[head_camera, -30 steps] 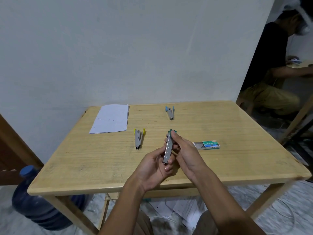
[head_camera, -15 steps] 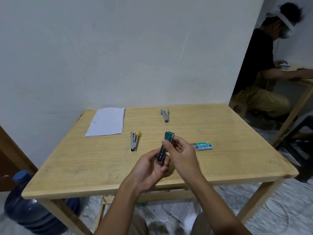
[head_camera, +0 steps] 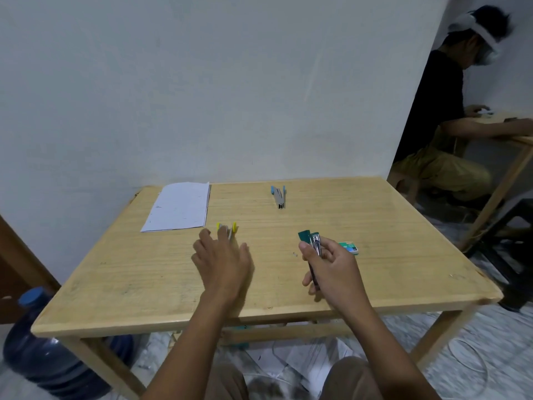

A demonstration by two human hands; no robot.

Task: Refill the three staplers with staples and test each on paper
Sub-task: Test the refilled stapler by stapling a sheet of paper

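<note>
My right hand (head_camera: 331,269) grips a green stapler (head_camera: 313,246) above the table, its green end pointing up and away from me. My left hand (head_camera: 222,258) lies flat with fingers spread over the yellow stapler (head_camera: 232,228), whose yellow tips show past my fingertips. A blue stapler (head_camera: 279,196) lies further back in the middle. A green staple box (head_camera: 349,247) sits just right of my right hand, partly hidden by it. White paper (head_camera: 178,206) lies at the back left of the wooden table (head_camera: 129,278).
A blue water bottle (head_camera: 43,350) stands on the floor under the table's left corner. A person sits at another wooden table (head_camera: 513,134) at the right. A dark stool (head_camera: 513,226) stands by the right table edge. Papers litter the floor below.
My hands have parted. The left hand let go of the green stapler and moved left onto the yellow stapler. The right hand keeps the green stapler and moved right.
</note>
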